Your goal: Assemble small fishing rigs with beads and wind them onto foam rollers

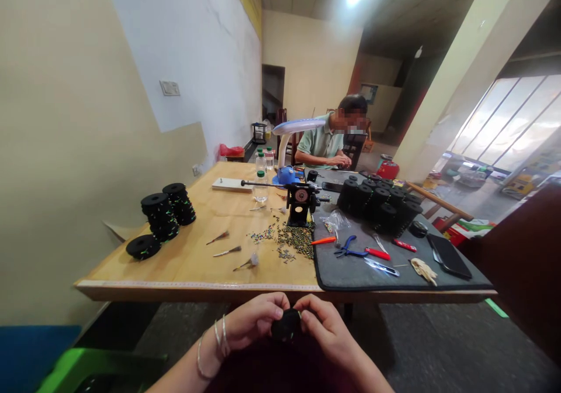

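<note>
Both my hands are low in the view, below the near edge of the wooden table (193, 267). My left hand (254, 320) and my right hand (325, 328) are closed together on a black spool (286, 325), fingertips pinching its rim from either side. Bangles sit on my left wrist. On the table ahead stand a small black winding machine (301, 203) and a scatter of small beads (293, 242).
Stacked black spools (163, 216) stand at the table's left, more black spools (380, 203) at the right on a grey mat (350, 270). Pliers (348, 247), cutters, a phone (449, 255), a water bottle (260, 185) and a lamp lie about. Another person sits at the far end.
</note>
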### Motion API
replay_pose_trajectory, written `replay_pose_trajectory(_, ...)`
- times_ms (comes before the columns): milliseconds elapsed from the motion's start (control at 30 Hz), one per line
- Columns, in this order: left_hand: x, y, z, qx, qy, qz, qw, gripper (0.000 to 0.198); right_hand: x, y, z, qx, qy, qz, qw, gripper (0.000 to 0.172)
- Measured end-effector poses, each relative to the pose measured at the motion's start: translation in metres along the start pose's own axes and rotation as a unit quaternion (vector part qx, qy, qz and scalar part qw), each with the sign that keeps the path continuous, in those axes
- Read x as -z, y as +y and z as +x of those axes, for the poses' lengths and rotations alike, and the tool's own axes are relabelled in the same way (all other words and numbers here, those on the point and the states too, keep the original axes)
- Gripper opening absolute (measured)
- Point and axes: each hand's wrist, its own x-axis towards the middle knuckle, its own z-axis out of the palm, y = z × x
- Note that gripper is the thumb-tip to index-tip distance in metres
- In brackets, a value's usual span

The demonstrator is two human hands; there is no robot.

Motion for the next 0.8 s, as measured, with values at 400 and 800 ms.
replay_pose_trajectory(400, 0.002, -0.015, 0.004, -0.063, 0.041, 0.028, 0.997, 0.019, -0.015, 0.008, -0.004, 0.023, 0.051, -0.080, 0.995, 0.012)
replay_pose_trajectory(800, -0.004, -0.034, 0.016, -0.153, 0.124, 0.105, 0.975, 0.022, -0.022, 0.015, -0.002, -0.020, 0.105, -0.048, 0.993, 0.009)
